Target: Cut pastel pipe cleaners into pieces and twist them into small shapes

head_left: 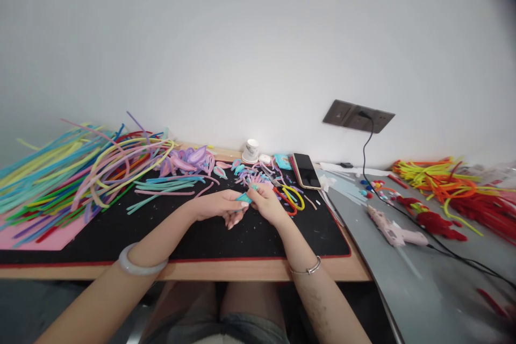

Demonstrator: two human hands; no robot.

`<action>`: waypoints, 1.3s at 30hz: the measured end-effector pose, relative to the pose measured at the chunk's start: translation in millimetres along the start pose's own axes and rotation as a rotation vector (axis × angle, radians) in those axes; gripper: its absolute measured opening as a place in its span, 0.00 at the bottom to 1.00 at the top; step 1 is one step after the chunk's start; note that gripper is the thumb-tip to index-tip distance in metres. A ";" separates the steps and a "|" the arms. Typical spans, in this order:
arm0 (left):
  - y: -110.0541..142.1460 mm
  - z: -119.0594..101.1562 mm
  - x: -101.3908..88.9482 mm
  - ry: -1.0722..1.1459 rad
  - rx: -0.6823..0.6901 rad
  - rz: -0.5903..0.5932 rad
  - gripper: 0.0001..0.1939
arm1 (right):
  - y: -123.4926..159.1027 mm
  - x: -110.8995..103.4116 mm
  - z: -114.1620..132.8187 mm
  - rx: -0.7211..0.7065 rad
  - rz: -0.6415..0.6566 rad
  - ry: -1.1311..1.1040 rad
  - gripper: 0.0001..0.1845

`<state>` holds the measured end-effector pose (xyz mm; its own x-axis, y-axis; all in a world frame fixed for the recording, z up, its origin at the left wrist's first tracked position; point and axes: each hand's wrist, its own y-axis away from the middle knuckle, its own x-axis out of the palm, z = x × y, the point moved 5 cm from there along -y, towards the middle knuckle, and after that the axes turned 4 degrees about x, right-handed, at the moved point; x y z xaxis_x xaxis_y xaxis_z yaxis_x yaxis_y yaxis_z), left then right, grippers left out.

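Observation:
My left hand (221, 206) and my right hand (266, 202) meet over the black mat (209, 236). Both pinch a short teal pipe-cleaner piece (244, 198) bent into a small loop between them. The fingers of both hands are closed round it. Just beyond the hands lie several small pink, purple and teal bent pieces (250, 174). A pale bangle (141, 266) sits on my left wrist and a thin bracelet (308, 269) on my right.
A large heap of long coloured pipe cleaners (72, 172) fills the left. A phone (306, 170), small cup (251, 149), yellow and red loops (292, 199) lie behind. On the right are a pink glue gun (393, 231) with its cable (463, 260) and red and orange pipe cleaners (463, 193).

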<state>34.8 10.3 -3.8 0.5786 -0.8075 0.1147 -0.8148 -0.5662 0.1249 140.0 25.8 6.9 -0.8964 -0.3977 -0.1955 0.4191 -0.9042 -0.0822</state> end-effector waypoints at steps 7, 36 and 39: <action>-0.8 0.1 2.0 0.025 -0.023 -0.008 0.17 | 4.0 4.1 12.5 -0.075 0.028 0.161 0.16; -11.1 -22.4 -2.1 -1.141 0.228 -0.476 0.15 | 0.9 -8.6 -12.0 0.266 -0.136 -0.268 0.17; -11.2 -17.5 -3.2 -1.305 0.252 -0.440 0.12 | 0.3 -8.9 -10.6 0.238 -0.126 -0.216 0.16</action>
<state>42.6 22.1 11.7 0.4489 -0.0489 -0.8922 -0.6423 -0.7118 -0.2841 149.7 30.7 -1.8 -0.9596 -0.2811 0.0152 0.2803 -0.9492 0.1432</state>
